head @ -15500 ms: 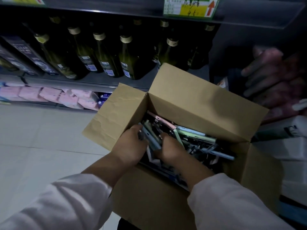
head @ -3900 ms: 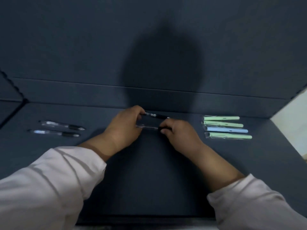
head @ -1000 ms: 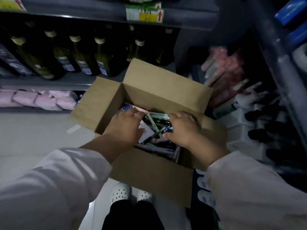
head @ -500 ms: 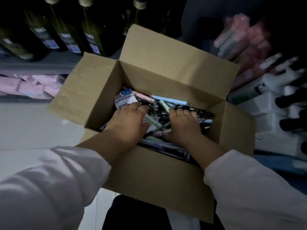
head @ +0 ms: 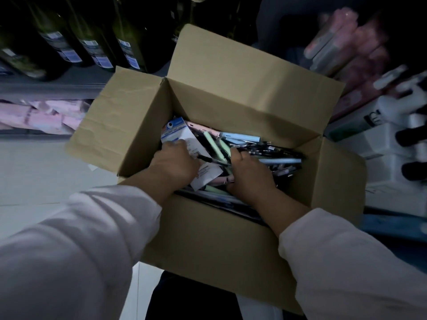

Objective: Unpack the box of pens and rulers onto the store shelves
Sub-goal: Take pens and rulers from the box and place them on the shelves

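Since half a second ago both hands have sunk deeper into the box [head: 208, 239] at frame centre: the left hand [head: 175, 165] now curls its fingers round a black pen [head: 213, 160], while the right hand [head: 250, 175] digs its fingers into the pens [head: 279, 160] with its grip hidden, so another batch looks close to lifting.

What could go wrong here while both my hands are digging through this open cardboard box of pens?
1. Both the left hand and the right hand are buried among the loose pens, so neither steadies the cardboard box; what supports it is hidden, so it might tip.
2. The pens lie tangled; lifting a handful could flick others onto the floor.
3. The white packet under the left hand could crease.
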